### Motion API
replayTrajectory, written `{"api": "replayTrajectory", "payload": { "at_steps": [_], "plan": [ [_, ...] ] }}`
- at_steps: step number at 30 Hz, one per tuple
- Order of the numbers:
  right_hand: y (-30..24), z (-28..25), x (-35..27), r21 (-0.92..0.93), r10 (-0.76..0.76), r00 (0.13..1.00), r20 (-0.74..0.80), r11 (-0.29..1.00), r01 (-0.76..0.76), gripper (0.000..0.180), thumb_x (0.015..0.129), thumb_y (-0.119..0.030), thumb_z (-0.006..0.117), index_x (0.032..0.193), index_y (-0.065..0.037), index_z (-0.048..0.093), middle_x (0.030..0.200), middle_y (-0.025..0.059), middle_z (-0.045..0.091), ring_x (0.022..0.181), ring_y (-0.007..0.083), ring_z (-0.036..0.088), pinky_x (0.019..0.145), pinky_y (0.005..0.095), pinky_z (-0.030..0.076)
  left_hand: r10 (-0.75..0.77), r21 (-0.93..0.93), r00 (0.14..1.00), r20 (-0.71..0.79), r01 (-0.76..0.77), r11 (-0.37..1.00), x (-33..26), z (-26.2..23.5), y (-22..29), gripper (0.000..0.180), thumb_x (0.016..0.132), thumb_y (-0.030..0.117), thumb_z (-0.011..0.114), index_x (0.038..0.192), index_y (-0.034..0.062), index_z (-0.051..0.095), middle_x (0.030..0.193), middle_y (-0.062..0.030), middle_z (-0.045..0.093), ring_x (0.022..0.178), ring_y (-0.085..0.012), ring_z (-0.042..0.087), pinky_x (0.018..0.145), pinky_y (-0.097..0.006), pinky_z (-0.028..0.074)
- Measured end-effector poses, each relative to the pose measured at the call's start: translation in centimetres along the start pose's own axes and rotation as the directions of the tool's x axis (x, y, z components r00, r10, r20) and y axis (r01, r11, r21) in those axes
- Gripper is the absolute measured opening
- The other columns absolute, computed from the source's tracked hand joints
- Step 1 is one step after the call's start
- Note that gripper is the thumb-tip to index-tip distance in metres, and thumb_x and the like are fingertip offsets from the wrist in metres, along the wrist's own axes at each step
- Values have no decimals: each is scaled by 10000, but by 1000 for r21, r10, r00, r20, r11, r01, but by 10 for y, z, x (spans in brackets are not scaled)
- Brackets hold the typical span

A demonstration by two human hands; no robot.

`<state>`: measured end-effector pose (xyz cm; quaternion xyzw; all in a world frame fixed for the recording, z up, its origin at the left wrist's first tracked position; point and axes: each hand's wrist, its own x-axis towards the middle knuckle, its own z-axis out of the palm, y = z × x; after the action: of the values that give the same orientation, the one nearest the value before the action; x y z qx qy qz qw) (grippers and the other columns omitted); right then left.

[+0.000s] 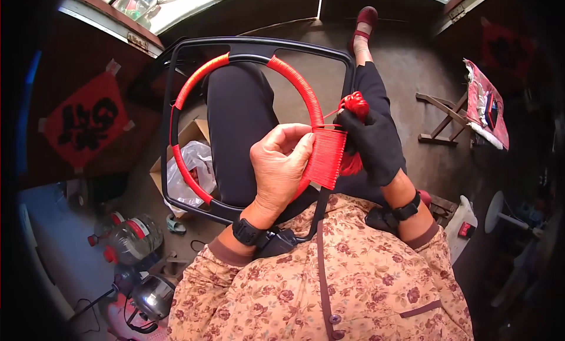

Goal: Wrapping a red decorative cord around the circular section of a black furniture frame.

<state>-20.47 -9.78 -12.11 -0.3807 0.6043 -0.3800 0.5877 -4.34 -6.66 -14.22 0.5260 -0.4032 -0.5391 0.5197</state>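
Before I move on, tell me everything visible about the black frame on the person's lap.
The black frame is a rounded rectangle of slim bars, metal or plastic, joined to a circular ring. Glossy red cord wraps the ring in sections, leaving black gaps. On the right, a wide red band spans ring to outer bar. The frame lies over the person's left leg. The left hand pinches the band; the gloved right hand holds a red cord bundle beside it.
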Motion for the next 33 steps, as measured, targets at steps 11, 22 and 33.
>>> {"api": "replayTrajectory", "payload": {
  "at_steps": [11, 22, 33],
  "plan": [
    [14, -4, 11, 27, 11, 999, 31, 1000, -11, 214, 886, -219, 668, 964, -20, 653, 783, 21, 658, 618, 77, 588, 556, 234, 466, -15, 53, 1000, -26, 16, 998, 0, 0, -5, 119, 864, -4, 673, 972, -47, 648, 876, -52, 684, 763, -62, 635, 682, -198, 528],
    [29, -6, 20, 69, 23, 999, 49, 997, -26, 236, 896, -241, 650, 982, -22, 631, 787, 26, 650, 634, 85, 603, 531, 244, 485, 87, 278, 990, 110, -115, 954, 16, 3, -10, 93, 818, -46, 628, 842, 13, 561, 770, 33, 572, 697, -19, 548, 605, -171, 444],
    [31, -19, 23, 12, -15, 990, 141, 1000, 13, 250, 909, -261, 649, 1026, -40, 632, 825, 3, 651, 660, 55, 563, 566, 224, 455, -36, 63, 999, 24, 34, 997, 7, 9, -6, 96, 932, 60, 594, 986, -11, 559, 844, -29, 654, 719, -43, 609, 618, -182, 498]
  ]
}}
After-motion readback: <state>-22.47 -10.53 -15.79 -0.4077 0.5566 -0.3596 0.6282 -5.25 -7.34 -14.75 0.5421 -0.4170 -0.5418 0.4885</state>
